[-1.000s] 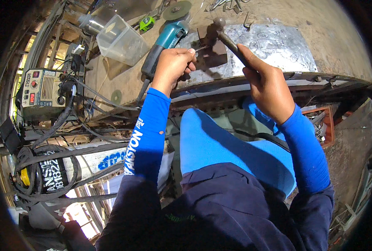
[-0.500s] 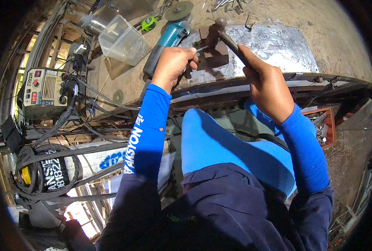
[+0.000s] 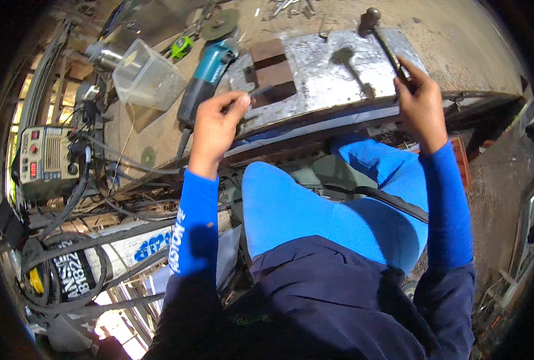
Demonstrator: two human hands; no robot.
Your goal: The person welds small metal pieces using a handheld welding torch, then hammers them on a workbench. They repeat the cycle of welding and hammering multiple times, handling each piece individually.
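Observation:
In my right hand [image 3: 422, 99] is a hammer [image 3: 389, 53] with a rounded head, its handle wrapped by my fingers. The hammer hangs above the grey metal plate [image 3: 321, 72] and casts a shadow on it. My left hand [image 3: 219, 126] is closed in a pinch near the plate's left front edge. A thin metal piece [image 3: 260, 94] seems to stick out from its fingertips, blurred. Just beyond those fingers, a brown metal block [image 3: 275, 72] with a stepped top sits on the plate, and the hammer is well apart from it.
Left of the plate lie a teal angle grinder [image 3: 210, 75], a clear plastic container [image 3: 144, 78], a grinding disc [image 3: 220, 24] and a green tape measure [image 3: 182, 47]. A welding machine [image 3: 48, 153] with cables stands at the left. Metal bits [image 3: 294, 7] lie at the back.
The hammer has moved from above the block to the right, away from it. My left hand has drawn back from the block toward the near left. The view has shifted somewhat.

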